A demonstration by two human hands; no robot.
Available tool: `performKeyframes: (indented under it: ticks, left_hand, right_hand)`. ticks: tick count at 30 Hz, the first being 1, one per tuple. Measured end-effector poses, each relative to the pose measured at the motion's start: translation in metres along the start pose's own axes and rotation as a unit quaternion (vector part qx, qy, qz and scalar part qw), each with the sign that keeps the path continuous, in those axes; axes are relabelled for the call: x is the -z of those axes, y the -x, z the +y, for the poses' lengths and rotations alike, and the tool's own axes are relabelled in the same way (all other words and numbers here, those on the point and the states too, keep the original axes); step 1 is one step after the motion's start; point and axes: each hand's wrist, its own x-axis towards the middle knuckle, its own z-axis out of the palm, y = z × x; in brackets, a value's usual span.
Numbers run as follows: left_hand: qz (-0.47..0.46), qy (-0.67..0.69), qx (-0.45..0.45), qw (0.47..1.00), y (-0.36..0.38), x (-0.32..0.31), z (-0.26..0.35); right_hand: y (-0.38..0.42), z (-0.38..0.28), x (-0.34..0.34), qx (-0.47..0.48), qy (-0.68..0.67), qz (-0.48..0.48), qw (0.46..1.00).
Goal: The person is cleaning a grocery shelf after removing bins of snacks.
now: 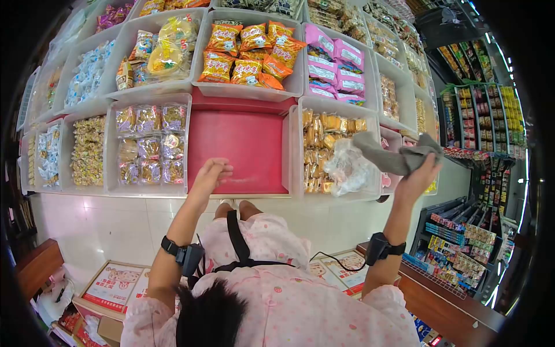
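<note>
My right hand (423,176) grips a grey cloth (383,157), bunched at the fingers, with a loose end hanging out to the left. The cloth is over the right edge of a clear bin (295,156) of wrapped snacks and the small bins beside it. My left hand (211,178) holds nothing; its fingers are partly bent and apart. It hovers at the front left part of a bare red shelf surface (240,147), between two bins. A crumpled clear plastic bag (347,168) lies on the snacks in the bin to the right.
Left of the red surface stands a bin of purple-labelled packets (150,141). Behind it are bins with orange snack bags (248,52) and pink packets (335,66). Hanging racks of goods (488,121) line the right side. Printed cartons (110,286) sit on the tiled floor behind me.
</note>
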Motion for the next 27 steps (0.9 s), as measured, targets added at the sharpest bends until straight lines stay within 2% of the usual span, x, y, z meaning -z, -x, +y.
performKeyframes:
  ticks: [1,3,5,6,7,9,10,11,14,16,17,19,20,22,23,25,26,27]
  left_hand:
    - [-0.017,-0.017,-0.019,1.0,0.002,-0.006,0.005]
    - [-0.035,-0.034,-0.038,0.998,0.006,-0.021,0.014]
    - [-0.095,-0.083,-0.119,0.985,0.011,-0.034,0.023]
    - [-0.142,-0.081,-0.123,0.979,0.013,-0.038,0.028]
    - [-0.138,-0.079,-0.123,0.98,0.017,-0.042,0.032]
    - [-0.184,-0.137,-0.233,0.945,0.026,-0.05,0.038]
    - [-0.203,-0.144,-0.231,0.941,0.028,-0.051,0.041]
    - [-0.199,-0.143,-0.23,0.942,0.028,-0.051,0.039]
    - [-0.175,-0.167,-0.245,0.939,0.025,-0.043,0.032]
    - [-0.232,-0.049,-0.062,0.969,0.025,-0.034,0.033]
    - [-0.229,-0.048,-0.062,0.97,0.021,-0.028,0.024]
    - [-0.198,-0.048,-0.026,0.979,0.007,-0.015,-0.008]
    - [-0.197,-0.047,-0.027,0.979,0.008,-0.01,-0.014]
    - [-0.12,0.053,0.026,0.991,0.007,-0.003,-0.023]
    - [-0.12,0.053,0.025,0.991,0.001,-0.002,-0.03]
    - [0.023,0.054,-0.001,0.998,-0.018,0.001,-0.048]
    - [0.026,0.058,0.0,0.998,-0.031,0.002,-0.055]
    - [0.052,0.055,-0.013,0.997,-0.045,-0.001,-0.06]
  right_hand:
    - [0.006,-0.02,-0.006,0.001,0.0,0.001,1.0]
    - [0.023,-0.052,-0.019,-0.026,-0.096,-0.066,0.993]
    - [0.048,-0.068,-0.033,-0.049,-0.11,-0.061,0.991]
    - [0.062,-0.072,-0.039,-0.094,-0.146,-0.09,0.981]
    - [0.075,-0.075,-0.046,-0.14,-0.181,-0.12,0.966]
    - [0.104,-0.071,-0.058,-0.21,-0.205,-0.164,0.942]
    - [0.118,-0.06,-0.061,-0.279,-0.228,-0.187,0.914]
    - [0.133,-0.058,-0.072,-0.3,-0.221,-0.189,0.909]
    - [0.17,-0.024,-0.081,-0.427,-0.216,-0.224,0.849]
    - [0.191,0.011,-0.085,-0.517,-0.257,-0.237,0.781]
    - [0.2,0.021,-0.09,-0.519,-0.257,-0.239,0.78]
    - [0.212,0.042,-0.101,-0.61,-0.199,-0.19,0.743]
    - [0.218,0.063,-0.104,-0.611,-0.199,-0.191,0.742]
    - [0.229,0.119,-0.115,-0.588,-0.287,-0.127,0.745]
    - [0.231,0.142,-0.125,-0.588,-0.287,-0.128,0.745]
    - [0.232,0.179,-0.149,-0.575,-0.244,0.009,0.781]
    - [0.229,0.192,-0.161,-0.576,-0.241,0.006,0.781]
    - [0.228,0.203,-0.172,-0.542,-0.232,0.02,0.808]
